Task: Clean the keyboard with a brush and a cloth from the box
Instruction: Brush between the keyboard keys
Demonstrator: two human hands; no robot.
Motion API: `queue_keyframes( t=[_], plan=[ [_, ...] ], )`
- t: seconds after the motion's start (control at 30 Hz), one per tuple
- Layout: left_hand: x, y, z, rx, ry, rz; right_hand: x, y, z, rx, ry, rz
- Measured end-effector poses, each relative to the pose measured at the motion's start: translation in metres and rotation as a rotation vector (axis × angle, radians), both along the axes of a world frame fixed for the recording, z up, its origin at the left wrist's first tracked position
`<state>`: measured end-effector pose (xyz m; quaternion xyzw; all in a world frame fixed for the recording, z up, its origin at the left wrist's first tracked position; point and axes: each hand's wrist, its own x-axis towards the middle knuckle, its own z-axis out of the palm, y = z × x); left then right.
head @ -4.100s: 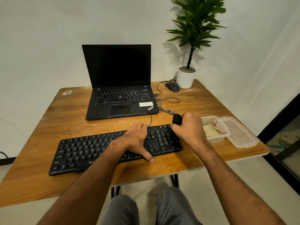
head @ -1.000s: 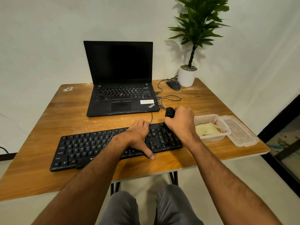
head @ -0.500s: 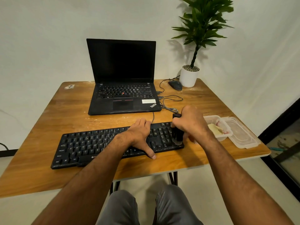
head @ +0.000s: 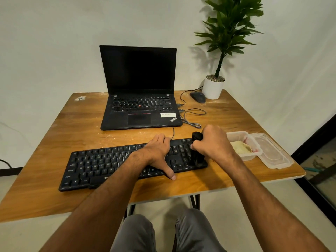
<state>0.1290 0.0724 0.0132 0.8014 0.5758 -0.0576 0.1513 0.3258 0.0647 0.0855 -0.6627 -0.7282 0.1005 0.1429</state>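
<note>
A black keyboard [head: 101, 164] lies across the front of the wooden table [head: 54, 139]. My left hand [head: 158, 151] rests flat on its right half, fingers straight and thumb reaching past the front edge. My right hand [head: 212, 142] grips a black brush [head: 197, 136] upright, its bristles [head: 198, 160] down on the keys at the keyboard's right end. Just to the right stands a clear plastic box [head: 245, 156] holding a yellowish cloth [head: 240, 147].
An open black laptop [head: 140, 99] sits behind the keyboard, with cables [head: 192, 117] coiled at its right. A mouse [head: 198, 97] and a white potted plant [head: 213, 86] occupy the back right corner. The box lid [head: 272, 157] lies by the table's right edge.
My right hand has swept the brush back and forth over the keyboard's right end; it now sits near the front right keys. My left hand has stayed put.
</note>
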Motion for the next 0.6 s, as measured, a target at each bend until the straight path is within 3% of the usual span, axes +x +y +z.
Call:
queue_keyframes(
  t=[0.07,0.2,0.43,0.6],
  plan=[
    [0.000,0.000,0.000,-0.003,-0.008,0.004,0.001,-0.003,0.009,-0.077,-0.016,0.002],
    [0.000,-0.002,0.001,-0.002,0.001,0.000,-0.009,-0.001,0.003,-0.167,0.157,-0.052],
    [0.000,-0.003,0.003,-0.018,-0.023,-0.001,-0.024,0.020,-0.013,0.171,0.218,-0.044],
    [0.001,-0.002,0.004,-0.019,-0.023,0.002,-0.018,0.001,-0.010,0.088,0.098,0.012]
  ],
)
